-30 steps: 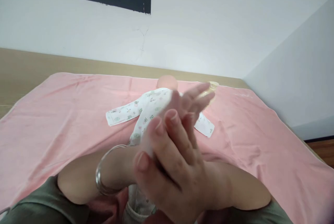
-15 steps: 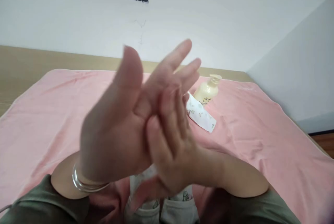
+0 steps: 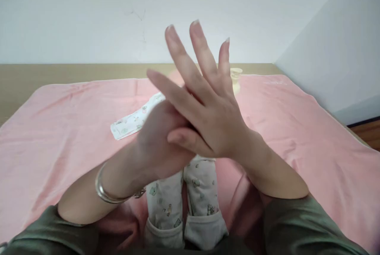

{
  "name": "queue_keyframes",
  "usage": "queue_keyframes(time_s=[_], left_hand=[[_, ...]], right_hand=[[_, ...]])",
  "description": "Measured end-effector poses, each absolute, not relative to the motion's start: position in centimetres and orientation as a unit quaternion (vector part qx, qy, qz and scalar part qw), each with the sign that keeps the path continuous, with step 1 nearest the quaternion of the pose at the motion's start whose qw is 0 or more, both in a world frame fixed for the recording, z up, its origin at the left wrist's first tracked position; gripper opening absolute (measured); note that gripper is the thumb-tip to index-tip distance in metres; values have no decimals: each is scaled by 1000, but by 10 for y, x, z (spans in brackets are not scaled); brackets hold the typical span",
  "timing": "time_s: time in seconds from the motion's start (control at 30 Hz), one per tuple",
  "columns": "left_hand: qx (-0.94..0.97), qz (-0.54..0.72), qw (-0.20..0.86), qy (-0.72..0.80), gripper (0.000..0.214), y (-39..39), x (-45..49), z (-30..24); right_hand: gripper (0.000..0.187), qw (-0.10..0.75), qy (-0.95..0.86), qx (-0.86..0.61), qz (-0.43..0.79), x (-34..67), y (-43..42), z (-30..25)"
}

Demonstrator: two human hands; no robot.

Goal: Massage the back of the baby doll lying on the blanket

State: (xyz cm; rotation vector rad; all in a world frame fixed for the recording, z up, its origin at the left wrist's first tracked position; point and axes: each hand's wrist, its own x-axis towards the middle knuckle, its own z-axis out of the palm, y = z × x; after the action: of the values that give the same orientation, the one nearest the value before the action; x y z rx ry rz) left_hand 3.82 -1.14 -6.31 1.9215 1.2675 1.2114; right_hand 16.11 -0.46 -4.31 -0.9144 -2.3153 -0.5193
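Observation:
My right hand (image 3: 218,108) lies across my left hand, its fingers stretched out and spread, holding nothing. Most of my left hand (image 3: 162,138) shows only its back and wrist with silver bangles (image 3: 103,189); its fingers are hidden behind the right hand. Both hands are raised over a small white baby outfit (image 3: 200,185) with a printed animal pattern. Its two legs with folded cuffs point toward me, and a sleeve (image 3: 127,126) reaches out to the left. My hands cover the middle of the outfit. A pale pink rounded shape behind my fingers is too hidden to make out.
A pink blanket (image 3: 74,128) covers most of the wooden surface (image 3: 18,77). Partly behind my right hand stands a cream pump bottle (image 3: 236,80). White walls (image 3: 89,21) rise at the back and right.
My right hand has turned and moved up over my left, its fingers now spread. The left palm and fingers, visible before, are covered. The view has shifted slightly, and the left sleeve now shows.

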Motion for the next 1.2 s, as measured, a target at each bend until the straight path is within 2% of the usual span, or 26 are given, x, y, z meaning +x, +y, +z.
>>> queue_keyframes(time_s=[0.07, 0.13, 0.2, 0.3, 0.43, 0.6, 0.7, 0.8, 0.97, 1.1, 1.2], left_hand=[[716, 403, 369, 435, 71, 0, 20, -51], [658, 446, 440, 417, 77, 16, 10, -49], [577, 521, 472, 417, 73, 33, 8, -63], [542, 578, 379, 478, 45, 55, 13, -106], [598, 547, 290, 509, 34, 67, 16, -158], [657, 538, 198, 490, 36, 67, 13, -180], [667, 518, 186, 501, 40, 70, 11, -185], [679, 488, 177, 520, 45, 73, 10, -189], [689, 456, 178, 535, 47, 75, 11, -190], [692, 438, 191, 540, 49, 74, 11, -187], [692, 442, 185, 540, 52, 75, 11, -188]], right_hand=[[76, 273, -874, -368, -161, 164, 4, -49], [74, 251, -894, -357, -100, 166, 10, -60], [66, 228, -920, -317, -32, 165, 12, -74], [51, 197, -937, -287, 26, 163, 18, -97], [40, 191, -922, -333, 54, 159, 31, -124], [49, 183, -906, -377, 58, 159, 52, -144], [49, 169, -893, -409, 79, 168, 75, -147], [59, 173, -851, -487, 94, 177, 93, -148], [70, 179, -760, -620, 73, 162, 68, -150], [63, 203, -832, -514, 44, 148, 40, -154], [62, 204, -876, -433, 60, 156, 59, -156]])
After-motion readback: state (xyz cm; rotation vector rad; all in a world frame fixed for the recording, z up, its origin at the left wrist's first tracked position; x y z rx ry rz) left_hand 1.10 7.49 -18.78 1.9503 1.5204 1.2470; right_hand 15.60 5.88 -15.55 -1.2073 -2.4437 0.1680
